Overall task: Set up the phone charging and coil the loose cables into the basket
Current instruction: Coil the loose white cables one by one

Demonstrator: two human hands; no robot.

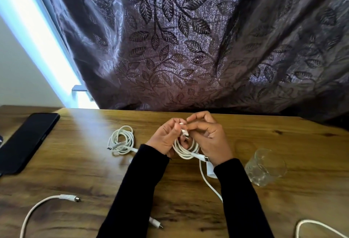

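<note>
**Cable coiling at mid-table, both hands engaged**

Held above the middle of the wooden table, towards the far edge: small white coil, loops hanging between the two hands. Left hand curled round the coil's left side, thumb and fingertips pinching the cable near its top. Right hand fingers bent, pinching the cable end at the top of the coil; one plug sticking out under the right palm. White tail trailing from the coil towards the near edge, beside a white charger block, partly hidden by the right sleeve.

Lying flat just left of the hands: second coiled white cable.
Far-left corner: black phone, face up.
Near-left: loose cable with plug.
Near edge, between the sleeves: another plug tip.
Near-right corner: loop of white cable.
Right of the hands: clear glass tumbler.
Beyond the far edge: dark leaf-patterned curtain.
</note>
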